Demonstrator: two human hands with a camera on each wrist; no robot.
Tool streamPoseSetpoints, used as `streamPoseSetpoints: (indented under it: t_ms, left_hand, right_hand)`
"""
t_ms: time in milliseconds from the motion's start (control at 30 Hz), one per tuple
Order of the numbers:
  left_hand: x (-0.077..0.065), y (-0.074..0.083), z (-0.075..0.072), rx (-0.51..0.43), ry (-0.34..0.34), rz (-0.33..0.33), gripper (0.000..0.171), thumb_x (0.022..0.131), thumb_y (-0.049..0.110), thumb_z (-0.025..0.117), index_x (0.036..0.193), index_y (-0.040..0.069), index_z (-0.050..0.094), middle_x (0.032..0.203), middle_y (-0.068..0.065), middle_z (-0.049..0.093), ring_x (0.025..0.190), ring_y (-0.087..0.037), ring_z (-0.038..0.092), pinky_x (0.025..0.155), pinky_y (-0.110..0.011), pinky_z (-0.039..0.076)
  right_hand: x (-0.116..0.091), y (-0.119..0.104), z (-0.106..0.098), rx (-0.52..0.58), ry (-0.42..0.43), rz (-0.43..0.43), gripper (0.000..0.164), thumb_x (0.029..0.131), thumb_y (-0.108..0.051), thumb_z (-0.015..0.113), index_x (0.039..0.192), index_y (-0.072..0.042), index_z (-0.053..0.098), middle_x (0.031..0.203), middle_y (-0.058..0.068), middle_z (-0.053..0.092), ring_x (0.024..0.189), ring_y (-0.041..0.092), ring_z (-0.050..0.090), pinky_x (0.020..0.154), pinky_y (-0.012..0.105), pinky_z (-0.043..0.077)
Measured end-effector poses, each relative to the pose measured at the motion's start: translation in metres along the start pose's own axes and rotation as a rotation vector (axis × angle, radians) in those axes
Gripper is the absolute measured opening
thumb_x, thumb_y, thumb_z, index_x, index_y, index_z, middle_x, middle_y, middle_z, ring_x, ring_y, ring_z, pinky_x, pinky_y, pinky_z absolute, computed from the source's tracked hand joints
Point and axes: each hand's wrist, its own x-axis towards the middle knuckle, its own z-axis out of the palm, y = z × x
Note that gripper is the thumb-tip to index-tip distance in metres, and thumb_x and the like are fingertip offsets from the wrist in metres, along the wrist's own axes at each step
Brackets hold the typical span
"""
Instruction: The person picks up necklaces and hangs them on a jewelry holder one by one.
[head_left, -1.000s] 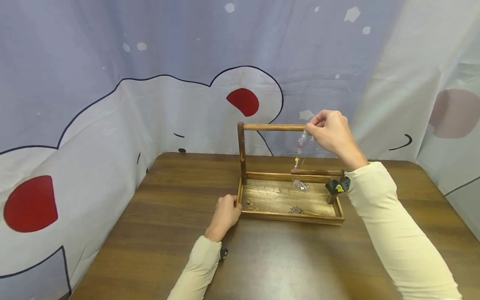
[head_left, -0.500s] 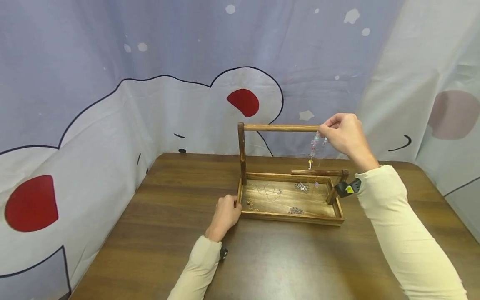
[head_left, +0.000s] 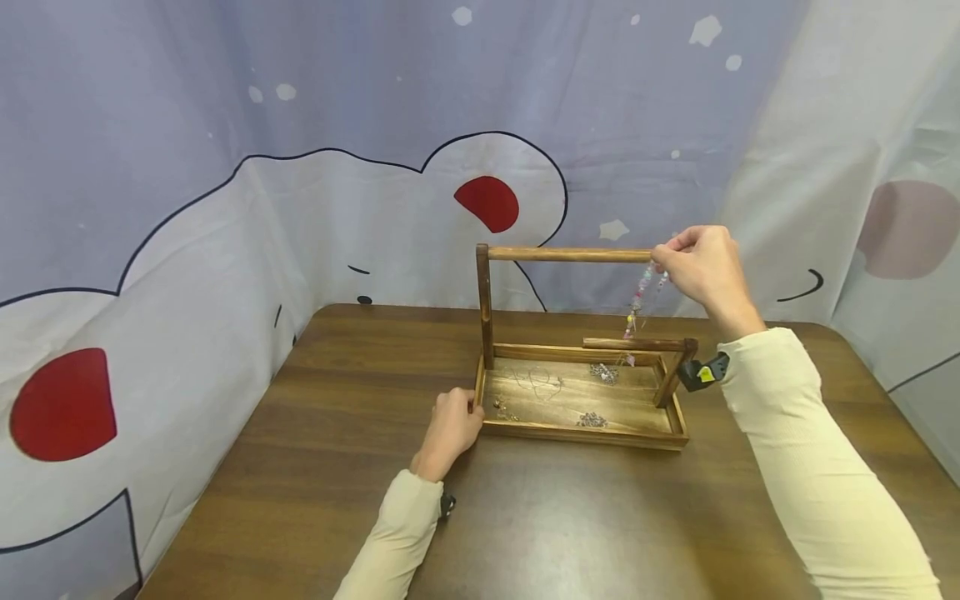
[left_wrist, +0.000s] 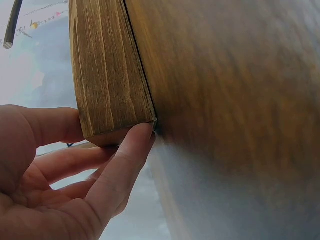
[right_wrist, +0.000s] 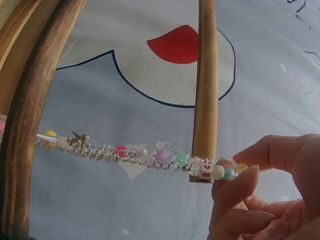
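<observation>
My right hand [head_left: 705, 262] pinches one end of a colourful beaded necklace [head_left: 640, 296] between thumb and fingers, right at the free end of the upper bar [head_left: 570, 255] of a wooden jewelry stand. The strand hangs toward the lower bar [head_left: 637, 344], its pink charm low over the tray. In the right wrist view, pastel beads [right_wrist: 162, 156] and a silver chain cross the upper bar's tip [right_wrist: 204, 140]. My left hand [head_left: 446, 429] grips the left end of the stand's tray [head_left: 585, 435]; in the left wrist view its fingers [left_wrist: 122, 165] curl about the tray's corner.
Inside the tray lie a thin chain [head_left: 536, 383], small gold pieces [head_left: 501, 407] and two silver chain heaps, one at the back [head_left: 603, 373] and one at the front [head_left: 592, 420]. The brown table [head_left: 337, 400] meets a printed curtain [head_left: 360, 225] behind.
My right hand has moved right along the upper bar to its free end, carrying the beaded necklace. The left hand stays on the tray.
</observation>
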Motion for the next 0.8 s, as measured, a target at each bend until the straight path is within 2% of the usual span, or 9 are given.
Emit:
streamPoseSetpoints:
  t_ms: [233, 533, 800]
  left_hand:
    - [-0.001, 0.001, -0.001, -0.014, -0.02, -0.01, 0.015, 0.084, 0.002, 0.052, 0.087, -0.001, 0.067, 0.055, -0.002, 0.051, 0.044, -0.01, 0.041, 0.041, -0.023, 0.034]
    - [0.001, 0.001, -0.002, 0.004, -0.006, 0.0, 0.014, 0.083, 0.003, 0.053, 0.087, 0.0, 0.067, 0.058, -0.003, 0.053, 0.046, -0.01, 0.043, 0.042, -0.024, 0.036]
    - [0.0, 0.001, -0.001, 0.017, -0.004, -0.008, 0.02, 0.084, 0.004, 0.054, 0.098, -0.002, 0.067, 0.064, -0.005, 0.056, 0.046, -0.011, 0.043, 0.043, -0.025, 0.036]
  right_hand:
    - [0.002, 0.004, -0.002, -0.019, 0.012, 0.009, 0.024, 0.081, -0.026, 0.056, 0.088, -0.004, 0.064, 0.065, -0.004, 0.065, 0.065, 0.016, 0.05, 0.054, 0.032, 0.036]
    - [0.004, 0.007, -0.006, -0.022, 0.024, 0.026, 0.026, 0.081, -0.029, 0.056, 0.09, -0.005, 0.064, 0.059, -0.012, 0.063, 0.063, 0.013, 0.051, 0.054, 0.031, 0.037]
    - [0.007, 0.013, -0.013, -0.03, 0.035, 0.045, 0.027, 0.081, -0.028, 0.055, 0.091, -0.005, 0.063, 0.065, -0.008, 0.067, 0.07, 0.014, 0.054, 0.06, 0.031, 0.038]
